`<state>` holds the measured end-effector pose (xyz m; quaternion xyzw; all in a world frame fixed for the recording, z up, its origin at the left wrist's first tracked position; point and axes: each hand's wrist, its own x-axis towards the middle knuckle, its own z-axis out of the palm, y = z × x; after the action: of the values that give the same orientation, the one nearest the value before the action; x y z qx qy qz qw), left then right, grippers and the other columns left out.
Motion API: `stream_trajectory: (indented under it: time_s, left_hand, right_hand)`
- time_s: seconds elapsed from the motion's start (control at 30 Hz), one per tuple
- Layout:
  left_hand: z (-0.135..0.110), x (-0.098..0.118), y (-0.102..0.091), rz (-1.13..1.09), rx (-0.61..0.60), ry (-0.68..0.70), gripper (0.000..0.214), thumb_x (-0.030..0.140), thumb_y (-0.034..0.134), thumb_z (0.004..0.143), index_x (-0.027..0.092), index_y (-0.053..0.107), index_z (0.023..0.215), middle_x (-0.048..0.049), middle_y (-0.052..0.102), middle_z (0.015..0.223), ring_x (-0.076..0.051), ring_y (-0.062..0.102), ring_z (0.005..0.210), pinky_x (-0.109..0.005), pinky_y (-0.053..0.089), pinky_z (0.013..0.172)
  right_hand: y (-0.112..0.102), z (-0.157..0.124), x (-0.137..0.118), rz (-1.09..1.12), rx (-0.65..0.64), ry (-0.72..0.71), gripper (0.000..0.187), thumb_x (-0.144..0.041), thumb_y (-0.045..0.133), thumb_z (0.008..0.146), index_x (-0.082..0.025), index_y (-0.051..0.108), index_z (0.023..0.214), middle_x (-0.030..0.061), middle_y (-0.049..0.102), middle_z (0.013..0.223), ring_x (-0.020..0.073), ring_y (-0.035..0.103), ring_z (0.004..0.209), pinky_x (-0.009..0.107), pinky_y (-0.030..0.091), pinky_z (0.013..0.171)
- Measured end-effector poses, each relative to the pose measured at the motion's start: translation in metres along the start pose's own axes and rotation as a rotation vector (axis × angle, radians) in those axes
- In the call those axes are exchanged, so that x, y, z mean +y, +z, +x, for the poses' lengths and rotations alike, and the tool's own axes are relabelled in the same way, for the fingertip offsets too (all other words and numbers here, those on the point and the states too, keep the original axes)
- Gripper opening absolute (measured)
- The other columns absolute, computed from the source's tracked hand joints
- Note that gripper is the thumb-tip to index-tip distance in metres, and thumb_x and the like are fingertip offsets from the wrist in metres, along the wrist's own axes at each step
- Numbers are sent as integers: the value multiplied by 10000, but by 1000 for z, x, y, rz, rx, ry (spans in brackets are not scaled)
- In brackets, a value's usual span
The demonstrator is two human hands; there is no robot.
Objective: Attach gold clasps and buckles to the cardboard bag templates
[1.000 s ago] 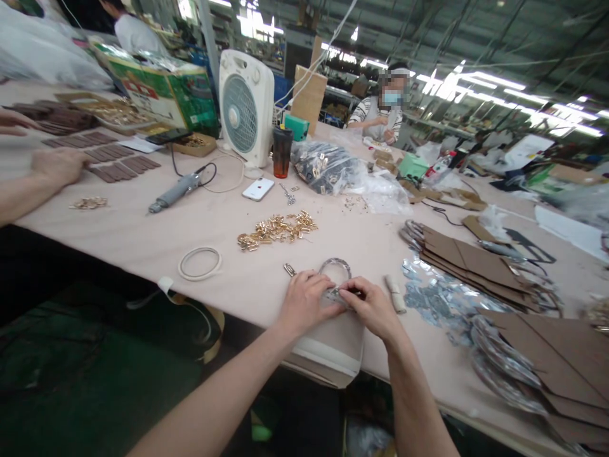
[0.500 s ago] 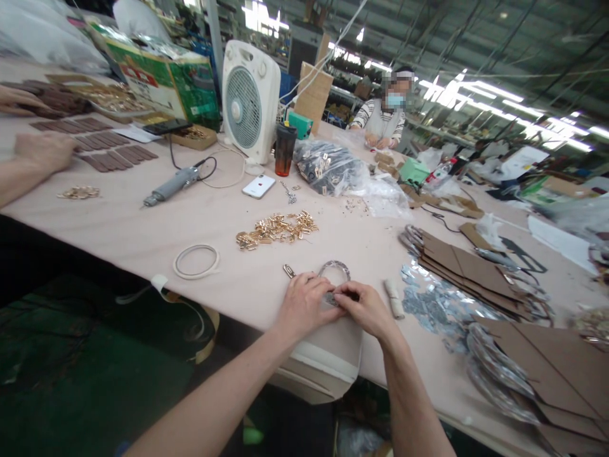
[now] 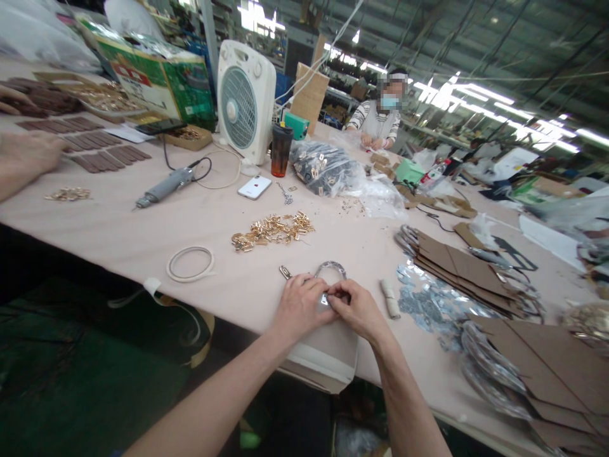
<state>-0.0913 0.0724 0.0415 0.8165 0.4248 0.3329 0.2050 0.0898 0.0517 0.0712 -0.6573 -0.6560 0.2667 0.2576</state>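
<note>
A pale handbag point(image 3: 328, 355) lies at the table's near edge, partly overhanging it. Its looped handle point(image 3: 332, 264), which looks wrapped in clear film, points away from me. My left hand point(image 3: 299, 303) is curled over the bag's left side and holds it. My right hand point(image 3: 354, 308) pinches at the bag's upper part; what sits between thumb and forefinger is too small to make out. Just between the hands shows a small shiny plate point(image 3: 325, 301). A metal clasp point(image 3: 285, 272) lies beyond my left fingers.
Gold hardware point(image 3: 271, 230) is piled ahead, with a white strap ring point(image 3: 190, 263) and a grey power screwdriver point(image 3: 164, 188) leftward. To the right are a small roll point(image 3: 390, 299), silvery film scraps point(image 3: 425, 301) and brown bag pieces point(image 3: 547, 368). Another person's hand point(image 3: 28, 158) rests at far left.
The camera view has shifted slightly, so everything sits a little further left. Both hands stay on the handbag, and the shiny plate between them catches more light.
</note>
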Motion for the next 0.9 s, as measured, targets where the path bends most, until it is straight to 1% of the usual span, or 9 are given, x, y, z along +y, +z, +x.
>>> stream_trajectory:
  time_s: [0.1, 0.27, 0.33, 0.43, 0.57, 0.63, 0.7, 0.8, 0.9]
  left_hand:
    - [1, 1, -1, 23, -9, 8, 309, 395, 806, 826, 299, 700, 1100, -13, 754, 1135, -275, 567, 1220, -447, 429, 1082]
    - [3, -2, 2, 78, 7, 83, 359, 477, 762, 866, 289, 697, 1165, -49, 752, 1202, -303, 609, 1175, -451, 474, 1014]
    - [7, -8, 7, 105, 18, 116, 394, 524, 760, 852, 278, 706, 1155, -64, 760, 1178, -319, 623, 1147, -449, 490, 981]
    - [14, -15, 13, 138, 2, 154, 424, 559, 713, 872, 268, 710, 1180, -65, 760, 1197, -332, 627, 1161, -468, 486, 1014]
    - [14, -15, 13, 175, -18, 148, 450, 617, 659, 883, 279, 722, 1173, -60, 759, 1202, -337, 637, 1151, -485, 489, 1024]
    - [13, -14, 12, 177, -20, 150, 459, 629, 652, 882, 278, 725, 1170, -63, 759, 1199, -335, 637, 1150, -483, 488, 1032]
    - [13, -14, 11, 174, -24, 154, 461, 626, 653, 885, 275, 721, 1177, -66, 756, 1205, -331, 634, 1157, -478, 487, 1036]
    - [14, -16, 13, 168, -24, 154, 451, 614, 664, 884, 276, 717, 1179, -67, 752, 1213, -328, 632, 1157, -471, 491, 1027]
    - [13, -16, 13, 157, -21, 146, 425, 580, 675, 891, 278, 710, 1187, -59, 750, 1216, -319, 626, 1161, -467, 489, 1030]
  right_hand:
    - [2, -3, 1, 26, 36, -30, 85, -239, 677, 853, -225, 744, 902, 14, 698, 876, 178, 616, 798, 303, 467, 765]
    - [-5, -24, 0, 258, 172, -112, 179, -309, 696, 896, -246, 762, 1050, 19, 696, 949, 174, 639, 869, 298, 491, 819]
    - [-15, -31, 10, 383, 315, -97, 214, -375, 689, 915, -240, 750, 1069, 25, 695, 958, 172, 644, 864, 289, 503, 805]
    - [-44, -43, 45, 460, 614, 27, 317, -477, 627, 950, -213, 720, 1100, 5, 646, 803, 159, 601, 736, 273, 495, 713]
    - [-94, -66, 110, 197, 985, 336, 518, -565, 414, 998, -154, 670, 1183, 27, 641, 793, 172, 574, 701, 272, 492, 658]
    - [-114, -75, 138, 106, 1016, 408, 548, -518, 347, 1003, -125, 638, 1249, 78, 690, 910, 204, 621, 808, 303, 527, 721]
    - [-127, -79, 157, 36, 992, 423, 513, -437, 359, 994, -119, 613, 1306, 130, 707, 1099, 237, 642, 1000, 360, 542, 878]
    - [-136, -74, 172, -105, 919, 443, 450, -277, 445, 957, -127, 616, 1344, 171, 640, 1341, 270, 556, 1275, 420, 432, 1122]
    - [-141, -62, 181, -232, 825, 510, 452, -138, 529, 911, -92, 631, 1349, 219, 584, 1410, 299, 511, 1359, 406, 374, 1183]
